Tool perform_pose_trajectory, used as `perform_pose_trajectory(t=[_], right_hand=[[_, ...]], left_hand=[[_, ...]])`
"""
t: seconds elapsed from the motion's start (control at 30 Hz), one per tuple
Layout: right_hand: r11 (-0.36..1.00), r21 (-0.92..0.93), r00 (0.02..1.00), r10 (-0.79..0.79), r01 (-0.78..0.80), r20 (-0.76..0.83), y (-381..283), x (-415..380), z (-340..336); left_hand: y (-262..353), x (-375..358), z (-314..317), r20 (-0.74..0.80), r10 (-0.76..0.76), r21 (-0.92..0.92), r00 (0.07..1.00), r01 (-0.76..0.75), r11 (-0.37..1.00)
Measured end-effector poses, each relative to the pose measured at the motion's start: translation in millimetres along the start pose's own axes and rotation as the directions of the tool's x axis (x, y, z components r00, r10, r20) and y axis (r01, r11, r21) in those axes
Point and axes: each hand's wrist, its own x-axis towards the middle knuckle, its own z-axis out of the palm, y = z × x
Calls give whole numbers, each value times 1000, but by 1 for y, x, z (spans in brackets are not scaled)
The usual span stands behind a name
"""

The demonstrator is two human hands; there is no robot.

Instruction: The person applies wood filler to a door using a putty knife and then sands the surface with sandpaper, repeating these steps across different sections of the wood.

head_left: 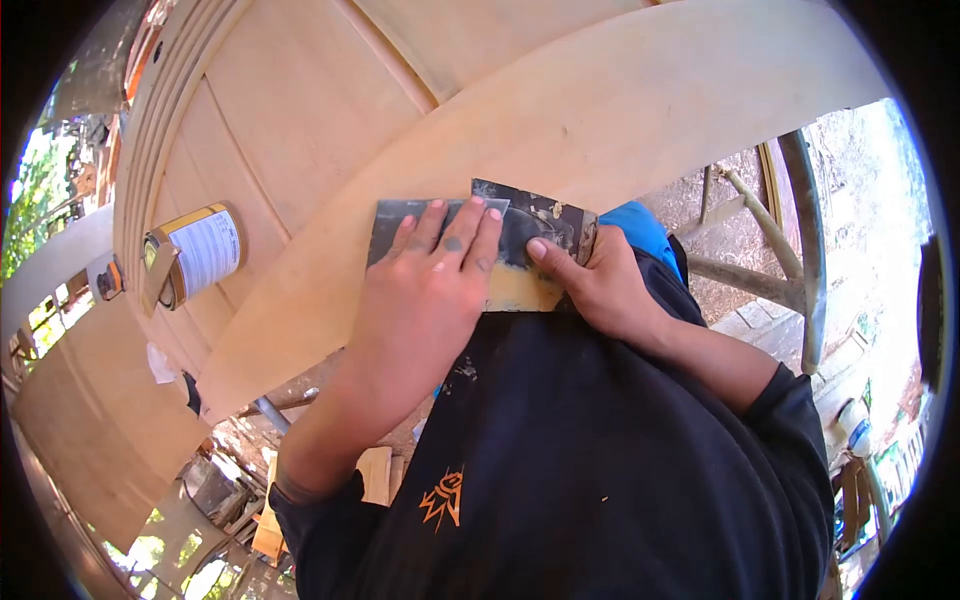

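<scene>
My left hand (425,275) lies over a flat grey spreader blade (392,222), its fingers stretched along the top face; its thumb is hidden. The blade overlaps a dark, stained mixing plate (555,215), which has a dark smear and a yellowish patch on it. From the right, my right hand (610,280) grips this plate by its edge, thumb on top, the other fingers mostly hidden below. Both pieces are held just in front of my dark shirt, over the near edge of a pale curved wooden board (500,130).
A labelled can (200,252) with a flat piece across its mouth sits on a grooved wooden panel (290,80) at left. By the panel's left edge is a small dark-and-orange object (108,280). A wooden chair-like frame (800,250) stands at right. Scrap wood (270,520) lies below left.
</scene>
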Motion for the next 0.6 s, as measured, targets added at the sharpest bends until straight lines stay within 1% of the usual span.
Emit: perform_pose_trajectory(t=[0.1,0.13,0.2,0.23,0.3,0.4,0.5,0.6], right_hand=[[997,-22,997,-77,77,-22,8,4,0],[997,9,996,-81,81,-31,10,5,1],[997,38,997,-71,72,-26,12,4,2],[997,41,998,-60,60,-19,13,4,3],[1000,-10,1000,-25,25,5,11,3,-1],[995,57,996,-84,86,-43,9,3,4],[999,5,999,-38,38,-10,11,3,1],[998,-66,1000,20,-19,23,-4,0,-6]], left_hand=[[-5,-10,-1,49,1,23,999,-2,1000],[-6,-6,-2,35,20,38,999,-21,999],[-3,-1,-1,11,38,61,999,-39,997],[-2,-4,-2,44,35,71,998,-38,997],[-3,-8,-8,100,29,94,995,-38,995],[0,-4,-4,48,62,121,997,-67,990],[0,3,-3,67,-5,30,998,3,1000],[0,-7,-9,146,-20,29,989,16,999]])
